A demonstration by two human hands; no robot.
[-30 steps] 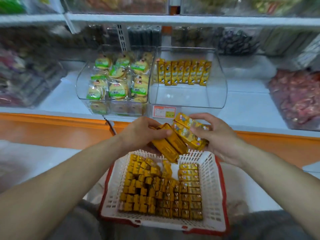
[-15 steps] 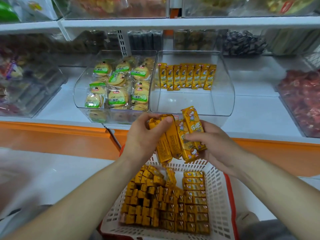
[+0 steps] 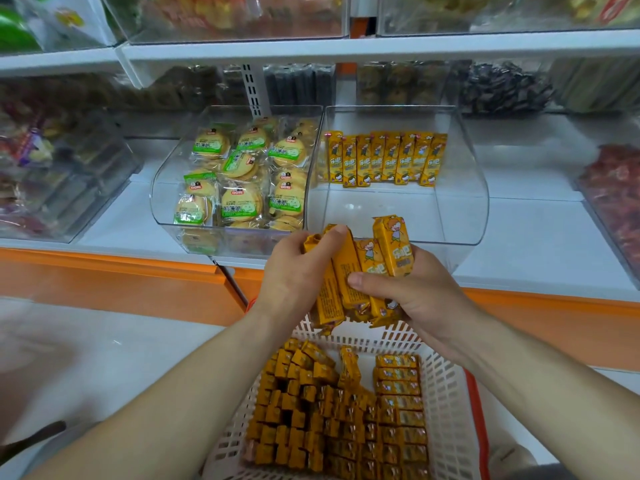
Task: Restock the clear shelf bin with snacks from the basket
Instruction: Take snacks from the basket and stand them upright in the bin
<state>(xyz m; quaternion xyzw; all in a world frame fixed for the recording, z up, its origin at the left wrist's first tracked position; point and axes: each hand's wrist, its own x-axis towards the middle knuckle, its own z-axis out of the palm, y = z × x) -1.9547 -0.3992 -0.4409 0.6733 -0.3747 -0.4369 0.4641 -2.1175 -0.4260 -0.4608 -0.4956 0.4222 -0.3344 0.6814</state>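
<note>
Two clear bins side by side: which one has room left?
The right bin, holding only one back row of yellow bars; the left bin is packed with green-labelled biscuit packs.

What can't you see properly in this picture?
Head view only.
How many yellow snack packets are in the bundle: the left hand and right hand cover some.
Near side of the white plastic basket: cut off by the bottom edge.
Contents of the clear top-shelf bins: blurred, cut by the top edge.
The dark shape at lower left: too blurred to name.
</note>
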